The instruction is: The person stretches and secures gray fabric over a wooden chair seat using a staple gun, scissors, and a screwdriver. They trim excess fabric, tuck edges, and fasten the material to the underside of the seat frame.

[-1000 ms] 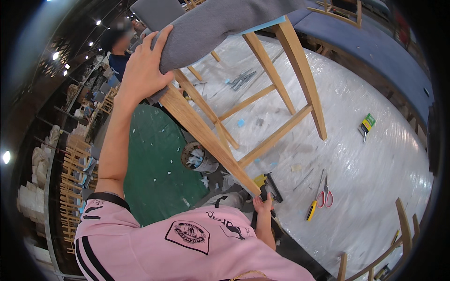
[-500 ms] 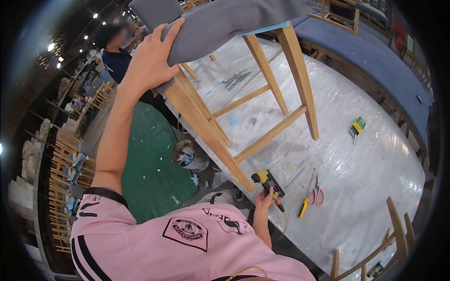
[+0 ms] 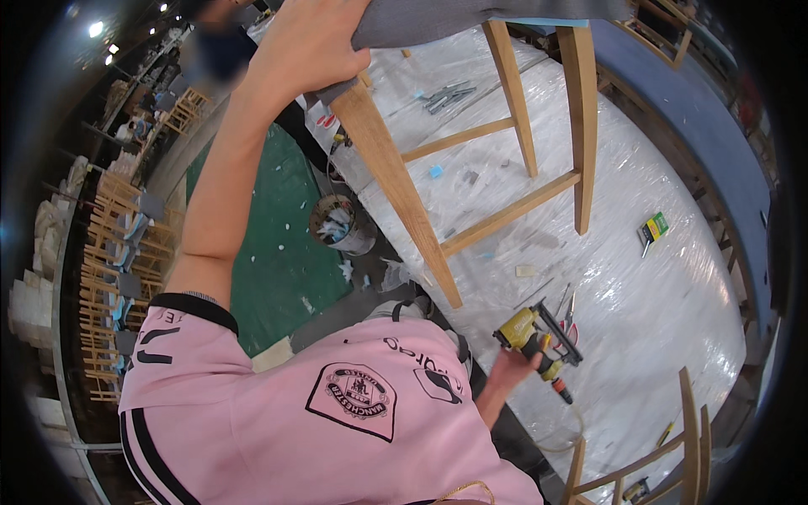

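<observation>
My left hand [image 3: 316,46] is wrapped over the edge of a grey fabric chair seat [image 3: 429,23], holding up a wooden chair. Its pale wooden legs [image 3: 396,172] and stretchers slant down over the plastic-covered table, and light blue material shows beneath the fabric. My right hand [image 3: 510,370] grips a yellow and black pneumatic staple gun [image 3: 523,326], with a hose running from its orange-tipped fitting. The gun is apart from the chair. Scissors with red handles [image 3: 569,326] lie behind the gun, which partly hides them.
A paintbrush [image 3: 652,229] with a green and yellow wrapper lies on the plastic-wrapped table [image 3: 665,303]. Metal strips [image 3: 448,97] lie farther back. Another wooden frame [image 3: 686,446] stands at lower right. A scrap bucket [image 3: 345,225] is beside the table; a person [image 3: 220,42] is at far left.
The chair has shifted right and up in the picture with my left hand on it. My right hand has lifted the staple gun up and right, now partly covering the scissors.
</observation>
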The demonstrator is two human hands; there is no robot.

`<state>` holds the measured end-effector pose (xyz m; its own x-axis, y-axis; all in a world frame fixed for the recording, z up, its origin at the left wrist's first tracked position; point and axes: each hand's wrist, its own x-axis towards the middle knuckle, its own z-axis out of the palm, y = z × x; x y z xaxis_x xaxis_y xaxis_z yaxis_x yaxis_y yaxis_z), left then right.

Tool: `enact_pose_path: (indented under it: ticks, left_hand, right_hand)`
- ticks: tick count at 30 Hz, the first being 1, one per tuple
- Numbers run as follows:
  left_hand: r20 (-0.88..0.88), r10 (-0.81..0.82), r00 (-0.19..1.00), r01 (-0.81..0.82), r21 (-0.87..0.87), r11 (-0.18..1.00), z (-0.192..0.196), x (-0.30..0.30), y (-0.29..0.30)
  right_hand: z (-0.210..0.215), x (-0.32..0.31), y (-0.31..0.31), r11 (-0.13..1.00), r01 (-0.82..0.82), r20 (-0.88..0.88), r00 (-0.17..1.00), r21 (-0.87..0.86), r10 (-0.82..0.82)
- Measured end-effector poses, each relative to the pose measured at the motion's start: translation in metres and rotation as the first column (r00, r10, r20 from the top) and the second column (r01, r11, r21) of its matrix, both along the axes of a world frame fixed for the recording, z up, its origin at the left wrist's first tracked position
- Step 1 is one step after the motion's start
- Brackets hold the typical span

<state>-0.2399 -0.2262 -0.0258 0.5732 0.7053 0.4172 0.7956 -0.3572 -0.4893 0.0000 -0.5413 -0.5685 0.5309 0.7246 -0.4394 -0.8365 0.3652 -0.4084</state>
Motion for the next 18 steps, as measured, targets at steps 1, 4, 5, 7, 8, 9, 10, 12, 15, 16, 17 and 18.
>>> enact_pose_path:
  ticks: [1, 4, 5, 7, 8, 9, 10, 12, 15, 16, 17, 18]
  left_hand:
    - [0.006, 0.045, 0.999, -0.045, -0.022, 0.999, -0.002, -0.001, -0.003]
    - [-0.005, -0.061, 0.998, 0.061, 0.037, 0.997, -0.004, -0.004, 0.002]
    - [0.009, -0.045, 0.999, 0.045, 0.022, 0.999, -0.006, -0.005, 0.000]
    - [0.032, -0.023, 0.999, 0.024, -0.006, 1.000, -0.006, -0.003, -0.003]
    - [0.033, -0.011, 0.999, 0.011, -0.013, 1.000, -0.006, -0.005, -0.005]
    - [0.036, -0.001, 0.999, 0.002, -0.022, 1.000, -0.006, -0.005, -0.006]
    - [0.038, -0.001, 0.999, 0.002, -0.023, 1.000, -0.006, -0.004, -0.006]
    - [0.027, -0.010, 1.000, 0.011, -0.018, 1.000, -0.006, 0.002, -0.008]
    - [0.010, -0.038, 0.999, 0.037, 0.027, 0.999, -0.009, 0.001, -0.017]
    - [0.008, -0.056, 0.998, 0.055, 0.048, 0.997, -0.009, 0.000, -0.019]
    - [-0.004, -0.052, 0.999, 0.052, 0.056, 0.997, -0.010, 0.001, -0.021]
    - [-0.015, -0.047, 0.999, 0.047, 0.065, 0.997, -0.012, 0.002, -0.026]
  right_hand:
    - [0.021, -0.021, 0.009, 0.996, -0.093, 0.018, 0.995, 0.011, 0.093]
    - [0.017, -0.020, 0.041, 0.994, 0.054, -0.182, 0.983, 0.098, -0.036]
    - [0.014, -0.012, 0.048, 0.986, 0.083, -0.257, 0.965, 0.144, -0.044]
    - [0.029, 0.000, 0.062, 0.976, 0.005, -0.158, 0.987, 0.220, 0.031]
    - [0.062, -0.002, 0.073, 0.985, -0.046, -0.001, 0.999, 0.164, 0.047]
    - [0.094, -0.005, 0.085, 0.991, -0.085, 0.157, 0.985, 0.099, 0.069]
    - [0.127, -0.011, 0.101, 0.989, -0.090, 0.337, 0.940, 0.114, 0.047]
    - [0.150, -0.013, 0.133, 0.983, -0.115, 0.626, 0.780, 0.141, 0.001]
    - [0.183, -0.007, 0.168, 0.998, -0.058, 0.998, 0.052, -0.028, 0.031]
    - [0.209, -0.013, 0.180, 0.990, -0.140, 0.999, 0.043, 0.016, -0.010]
    - [0.238, -0.023, 0.191, 0.975, -0.215, 0.998, 0.035, 0.062, -0.056]
    - [0.268, -0.034, 0.199, 0.965, -0.239, 0.994, 0.010, 0.105, -0.106]
